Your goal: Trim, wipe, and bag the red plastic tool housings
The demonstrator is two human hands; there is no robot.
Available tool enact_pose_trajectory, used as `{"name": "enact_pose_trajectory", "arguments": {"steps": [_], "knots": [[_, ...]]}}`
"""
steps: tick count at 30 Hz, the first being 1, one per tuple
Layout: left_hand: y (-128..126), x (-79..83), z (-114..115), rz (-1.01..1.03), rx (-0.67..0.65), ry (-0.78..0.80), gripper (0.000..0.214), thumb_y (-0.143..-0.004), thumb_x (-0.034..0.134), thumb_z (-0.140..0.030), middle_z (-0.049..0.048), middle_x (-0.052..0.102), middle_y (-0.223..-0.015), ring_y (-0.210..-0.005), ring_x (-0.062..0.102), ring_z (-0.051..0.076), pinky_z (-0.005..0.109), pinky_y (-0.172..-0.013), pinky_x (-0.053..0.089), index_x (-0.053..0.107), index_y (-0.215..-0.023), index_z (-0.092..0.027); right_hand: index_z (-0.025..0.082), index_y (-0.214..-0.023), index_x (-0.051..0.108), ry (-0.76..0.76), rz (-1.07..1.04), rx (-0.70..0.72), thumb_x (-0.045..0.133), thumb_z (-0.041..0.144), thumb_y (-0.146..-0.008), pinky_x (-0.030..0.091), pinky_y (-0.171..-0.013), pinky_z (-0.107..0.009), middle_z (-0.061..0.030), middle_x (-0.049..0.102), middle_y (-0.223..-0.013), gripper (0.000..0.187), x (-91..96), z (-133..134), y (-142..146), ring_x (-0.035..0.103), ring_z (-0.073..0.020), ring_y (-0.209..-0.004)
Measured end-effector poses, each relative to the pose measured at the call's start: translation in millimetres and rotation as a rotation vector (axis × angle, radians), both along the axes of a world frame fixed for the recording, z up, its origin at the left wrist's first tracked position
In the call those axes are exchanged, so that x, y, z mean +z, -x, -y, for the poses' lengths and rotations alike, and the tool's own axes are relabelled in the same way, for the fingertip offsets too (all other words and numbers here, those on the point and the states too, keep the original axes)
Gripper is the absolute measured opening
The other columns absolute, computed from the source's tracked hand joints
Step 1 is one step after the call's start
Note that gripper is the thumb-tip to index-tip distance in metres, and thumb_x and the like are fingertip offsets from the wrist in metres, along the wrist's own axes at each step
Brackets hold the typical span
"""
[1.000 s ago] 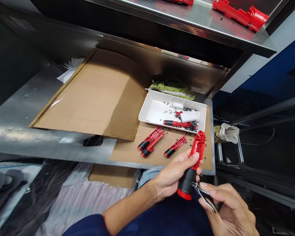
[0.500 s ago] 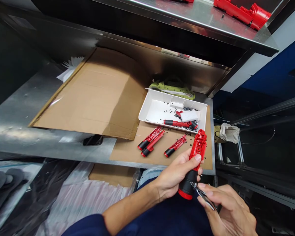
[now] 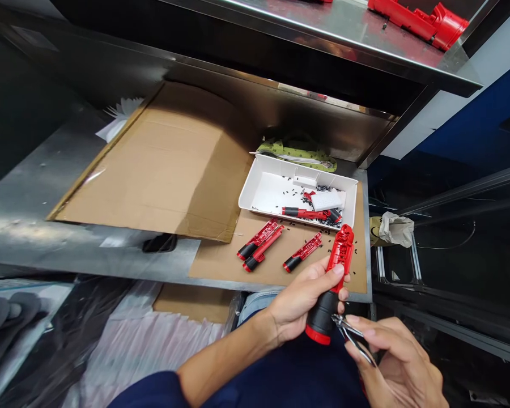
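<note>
My left hand [image 3: 308,300] is closed around a red and black plastic housing [image 3: 322,310], thumb pressed on its red part. The housing's black end with a red rim points down toward me. In my right hand [image 3: 402,360] are small metal nippers [image 3: 357,340], their handles spread. The nippers' tips are at the right edge of the black part; whether they touch it I cannot tell. Beyond my hands, similar housing pieces, a pair [image 3: 261,245] and a single one [image 3: 302,252], lie on a cardboard sheet [image 3: 221,263].
A white tray [image 3: 255,198] holds more red and black pieces, a white block [image 3: 326,200] and many tiny black bits. Behind it lies a green pouch [image 3: 297,154]. A large cardboard piece [image 3: 153,170] covers the left of the metal bench. Red parts [image 3: 425,25] sit on the shelf above.
The held housing has shifted slightly left and turned a little. The nippers' handles have spread further apart in my right hand.
</note>
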State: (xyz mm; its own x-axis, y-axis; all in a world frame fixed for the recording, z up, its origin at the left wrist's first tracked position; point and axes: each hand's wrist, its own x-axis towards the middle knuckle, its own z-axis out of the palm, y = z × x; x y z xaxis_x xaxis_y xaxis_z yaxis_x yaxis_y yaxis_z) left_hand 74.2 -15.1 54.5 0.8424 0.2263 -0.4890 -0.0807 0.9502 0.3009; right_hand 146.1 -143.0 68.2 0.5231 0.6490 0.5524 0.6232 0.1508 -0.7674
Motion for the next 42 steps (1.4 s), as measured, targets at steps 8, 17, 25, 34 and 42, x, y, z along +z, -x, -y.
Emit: {"name": "enact_pose_trajectory", "arguments": {"steps": [8, 17, 25, 34, 42], "knots": [[0, -1.7, 1, 0.023, -0.013, -0.005, 0.045, -0.067, 0.088, -0.038, -0.0035, 0.055, -0.084, -0.059, 0.053, 0.003, 0.014, -0.051, 0.05, 0.056, -0.09, -0.017, 0.017, -0.093, 0.069, 0.005, 0.099, 0.049, 0.073, 0.003, -0.078, 0.058, -0.049, -0.024, -0.0054, 0.078, -0.079, 0.021, 6.3, -4, -6, 0.072, -0.0166, -0.062], [0, -0.5, 0, 0.031, -0.025, 0.003, 0.045, -0.067, 0.088, -0.038, -0.0034, 0.054, -0.083, -0.059, 0.053, 0.004, 0.014, -0.052, 0.051, 0.057, -0.091, -0.016, 0.017, -0.087, 0.07, -0.07, 0.091, -0.053, 0.074, 0.009, -0.079, 0.053, -0.04, -0.023, -0.0032, 0.078, -0.079, 0.012, -4.5, 9, -7, 0.072, -0.0164, -0.057], [-1, -0.9, 0, 0.021, -0.014, 0.038, 0.046, -0.065, 0.09, -0.037, -0.003, 0.054, -0.084, -0.06, 0.053, 0.004, 0.015, -0.053, 0.051, 0.057, -0.091, -0.016, 0.018, -0.092, 0.07, -0.016, 0.001, -0.017, 0.073, 0.005, -0.078, 0.057, -0.048, -0.025, -0.0042, 0.078, -0.08, 0.019, 0.0, 0, -4, 0.072, -0.0169, -0.063], [46, -28.0, -30, -0.197, -0.051, -0.634, 0.047, -0.081, 0.071, -0.038, 0.0071, 0.065, -0.113, -0.095, 0.062, 0.018, 0.03, -0.093, 0.049, 0.06, -0.124, -0.022, 0.015, -0.099, 0.069, -0.05, -0.007, -0.098, 0.076, 0.003, -0.074, 0.06, -0.051, -0.028, -0.0056, 0.076, -0.082, 0.029, -8.4, 15, -15, 0.072, -0.0194, -0.066], [66, -137.9, -48, -1.007, -0.393, -1.558, 0.068, -0.083, 0.061, -0.021, 0.0154, 0.064, -0.133, -0.118, 0.062, 0.032, 0.041, -0.095, 0.049, 0.041, -0.148, -0.019, 0.015, -0.097, 0.069, -0.041, -0.011, -0.06, 0.079, 0.007, -0.073, 0.062, -0.055, -0.031, -0.0056, 0.076, -0.079, 0.027, -13.1, 10, -15, 0.072, -0.02, -0.064]]}}
